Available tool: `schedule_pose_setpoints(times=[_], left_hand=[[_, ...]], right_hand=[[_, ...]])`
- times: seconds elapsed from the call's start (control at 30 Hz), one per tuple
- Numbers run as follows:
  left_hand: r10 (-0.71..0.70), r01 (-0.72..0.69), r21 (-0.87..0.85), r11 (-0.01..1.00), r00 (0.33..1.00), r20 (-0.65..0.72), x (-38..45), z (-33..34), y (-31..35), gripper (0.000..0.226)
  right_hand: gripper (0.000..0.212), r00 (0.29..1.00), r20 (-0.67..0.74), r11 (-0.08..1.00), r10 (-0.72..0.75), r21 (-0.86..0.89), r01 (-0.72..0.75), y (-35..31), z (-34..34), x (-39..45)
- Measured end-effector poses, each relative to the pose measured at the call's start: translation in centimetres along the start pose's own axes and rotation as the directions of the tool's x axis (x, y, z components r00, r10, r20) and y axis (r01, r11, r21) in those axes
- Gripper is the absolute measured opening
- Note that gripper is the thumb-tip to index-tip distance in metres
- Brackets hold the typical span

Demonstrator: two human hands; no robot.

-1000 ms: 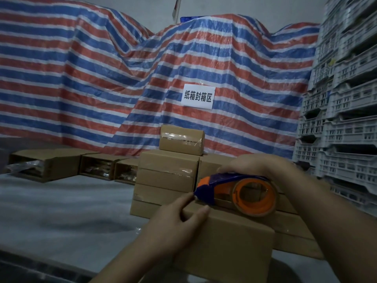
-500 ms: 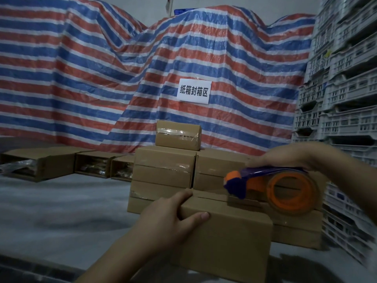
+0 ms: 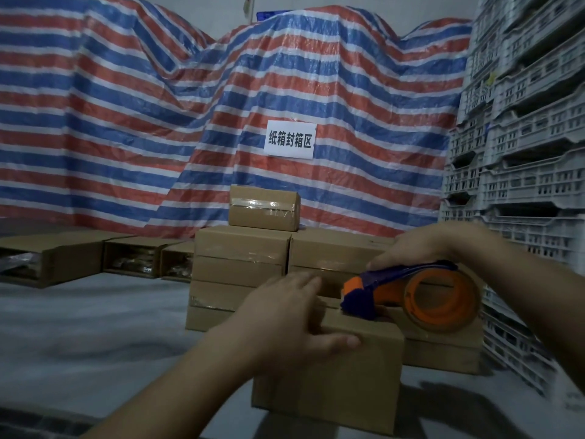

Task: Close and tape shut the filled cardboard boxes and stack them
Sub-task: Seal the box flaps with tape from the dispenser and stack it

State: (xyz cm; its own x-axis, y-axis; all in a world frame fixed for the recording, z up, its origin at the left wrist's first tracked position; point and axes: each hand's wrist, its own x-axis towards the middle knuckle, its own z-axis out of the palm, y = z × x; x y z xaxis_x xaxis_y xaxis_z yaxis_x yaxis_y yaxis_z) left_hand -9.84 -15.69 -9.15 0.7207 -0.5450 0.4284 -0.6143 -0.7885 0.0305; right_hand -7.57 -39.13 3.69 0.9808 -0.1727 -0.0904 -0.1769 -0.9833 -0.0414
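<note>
A closed cardboard box (image 3: 342, 384) stands on the grey table in front of me. My left hand (image 3: 285, 321) holds its top left edge, fingers over the top and thumb down the front face. My right hand (image 3: 424, 245) grips a blue and orange tape dispenser (image 3: 411, 293), whose blue nose touches the top of the box near its middle. Behind stands a stack of taped boxes (image 3: 243, 264), with one small taped box (image 3: 264, 209) on top.
Three open filled boxes (image 3: 133, 258) lie on their sides at the left rear of the grey table (image 3: 88, 337). White plastic crates (image 3: 525, 172) are stacked high on the right. A striped tarpaulin with a white paper sign (image 3: 289, 139) fills the background.
The tape dispenser ran rightward off the box, then came back down onto its top. My left hand slid further over the top left edge.
</note>
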Motion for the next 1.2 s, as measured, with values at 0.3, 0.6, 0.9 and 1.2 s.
schedule_pose_setpoints(times=[0.3, 0.6, 0.9, 1.2], left_hand=[[0.092, -0.076, 0.144, 0.987, 0.990, -0.109, 0.1, 1.8, 0.7, 0.070], [0.093, -0.083, 0.111, 0.990, 0.991, -0.091, -0.1, 1.7, 1.0, 0.072], [0.087, -0.088, 0.052, 0.995, 0.996, 0.024, 2.9, 0.7, 6.2, 0.074], [0.188, -0.186, 0.054, 0.981, 0.982, -0.030, 2.8, 2.7, 6.8, 0.049]], right_hand=[[0.064, 0.992, 0.050, 0.979, -0.116, 0.174, 0.106, 4.9, -0.2, 0.1], [0.053, 0.998, 0.041, 0.993, -0.047, 0.111, 0.043, 9.1, 1.9, -0.5], [0.058, 0.997, -0.034, 0.988, -0.072, 0.133, 0.075, 9.4, 3.5, -0.8], [0.062, 0.994, 0.020, 0.939, -0.111, 0.328, 0.098, 12.3, 2.4, -2.0]])
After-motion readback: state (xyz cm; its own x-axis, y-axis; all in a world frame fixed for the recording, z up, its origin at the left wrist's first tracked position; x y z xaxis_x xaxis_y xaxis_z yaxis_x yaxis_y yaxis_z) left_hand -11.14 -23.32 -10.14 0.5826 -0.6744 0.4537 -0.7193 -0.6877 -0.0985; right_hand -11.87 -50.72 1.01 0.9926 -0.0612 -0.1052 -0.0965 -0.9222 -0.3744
